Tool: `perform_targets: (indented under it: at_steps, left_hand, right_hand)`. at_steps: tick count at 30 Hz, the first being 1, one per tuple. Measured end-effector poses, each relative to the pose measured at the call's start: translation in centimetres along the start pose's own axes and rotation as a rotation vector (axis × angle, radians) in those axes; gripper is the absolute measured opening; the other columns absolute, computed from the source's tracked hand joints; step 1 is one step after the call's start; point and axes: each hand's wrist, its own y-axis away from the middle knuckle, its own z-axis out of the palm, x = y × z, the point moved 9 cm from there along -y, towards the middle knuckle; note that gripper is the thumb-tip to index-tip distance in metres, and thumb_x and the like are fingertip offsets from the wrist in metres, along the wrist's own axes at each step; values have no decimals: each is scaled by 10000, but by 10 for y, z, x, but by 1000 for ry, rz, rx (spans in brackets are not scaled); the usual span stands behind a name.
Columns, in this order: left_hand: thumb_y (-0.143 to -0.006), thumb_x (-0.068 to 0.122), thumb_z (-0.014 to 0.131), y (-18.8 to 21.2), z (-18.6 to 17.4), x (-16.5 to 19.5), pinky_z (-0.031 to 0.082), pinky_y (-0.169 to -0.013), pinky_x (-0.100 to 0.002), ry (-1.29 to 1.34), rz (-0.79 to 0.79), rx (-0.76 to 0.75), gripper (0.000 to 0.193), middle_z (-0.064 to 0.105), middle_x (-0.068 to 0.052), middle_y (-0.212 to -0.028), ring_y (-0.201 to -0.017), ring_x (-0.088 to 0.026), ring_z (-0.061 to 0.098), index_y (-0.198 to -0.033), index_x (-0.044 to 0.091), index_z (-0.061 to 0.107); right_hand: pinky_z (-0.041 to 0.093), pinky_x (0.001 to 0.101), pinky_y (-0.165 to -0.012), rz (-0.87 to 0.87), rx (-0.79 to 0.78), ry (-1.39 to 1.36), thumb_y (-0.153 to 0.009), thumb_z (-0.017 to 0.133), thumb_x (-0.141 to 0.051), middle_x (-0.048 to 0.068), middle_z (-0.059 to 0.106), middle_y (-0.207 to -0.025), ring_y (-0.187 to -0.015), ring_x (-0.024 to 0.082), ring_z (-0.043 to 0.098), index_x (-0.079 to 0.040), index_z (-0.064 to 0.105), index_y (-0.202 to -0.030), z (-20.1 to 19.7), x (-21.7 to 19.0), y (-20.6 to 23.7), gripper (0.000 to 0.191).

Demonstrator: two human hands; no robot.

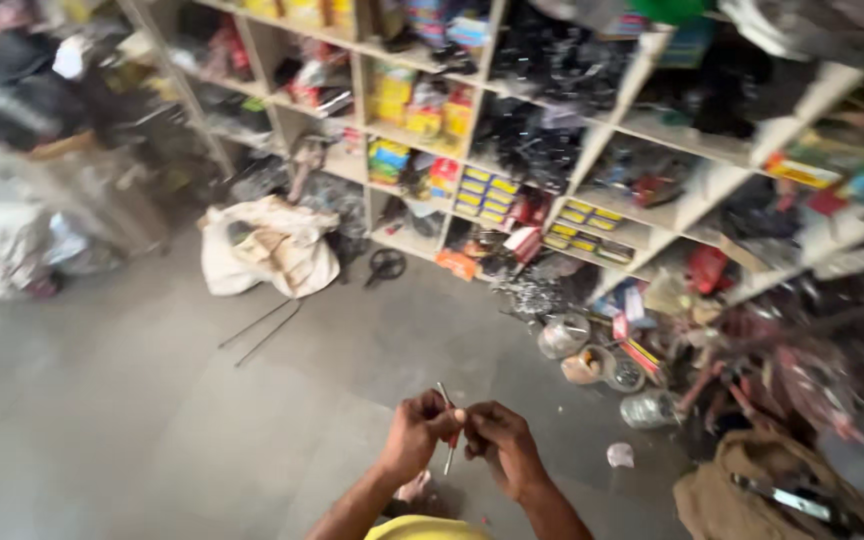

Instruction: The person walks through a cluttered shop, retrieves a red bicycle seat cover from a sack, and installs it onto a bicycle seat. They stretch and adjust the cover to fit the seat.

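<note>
Thin metal rod [447,430] with red grip, pinched upright between left hand [418,433] and right hand [497,442], fingers closed, above grey floor [152,420].

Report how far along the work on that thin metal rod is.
Done: nothing finished shows. In hand: left hand and right hand together grip a thin metal rod with a red part over the grey concrete floor. Left: two long thin rods lie untouched beside the white sack.
</note>
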Motion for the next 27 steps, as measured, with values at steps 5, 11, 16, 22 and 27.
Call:
perform_targets:
  at_steps: [5,11,16,22,27]
  left_hand:
    - [-918,234,765,19,-67,6,414,-576,-284,161,-1,220,327,604,-37,-624,-572,-119,532,-724,28,600]
    - [-907,243,758,34,-132,14,393,-564,-306,346,-8,374,339,584,-46,-621,-567,-135,521,-705,47,569]
    - [-903,246,738,52,-217,27,446,-592,-316,409,36,406,302,625,-59,-655,-598,-144,570,-744,21,616]
    - [-913,294,680,75,-358,55,499,-591,-331,300,5,465,318,640,-63,-673,-594,-173,620,-806,-3,647]
    - [-977,335,659,78,-437,91,478,-621,-335,300,79,441,362,615,-70,-704,-643,-161,594,-878,-13,646]
  right_hand:
    - [537,346,-635,79,-117,113,-918,653,-93,76,656,-823,-690,177,602,13,686,-1060,56,17,-24,180]
    - [513,297,-592,61,-167,341,-937,646,-105,94,687,-831,-669,153,608,16,692,-1082,127,48,-35,194]
    - [527,285,-595,12,-218,533,-862,714,-64,58,711,-855,-684,122,618,-4,684,-1071,209,80,-57,219]
    - [510,276,-583,-20,-167,664,-849,775,-72,38,688,-803,-683,116,619,-2,682,-980,331,140,-111,175]
    - [479,291,-561,33,-207,567,-897,728,-87,43,634,-738,-635,124,584,-9,665,-976,407,195,-137,127]
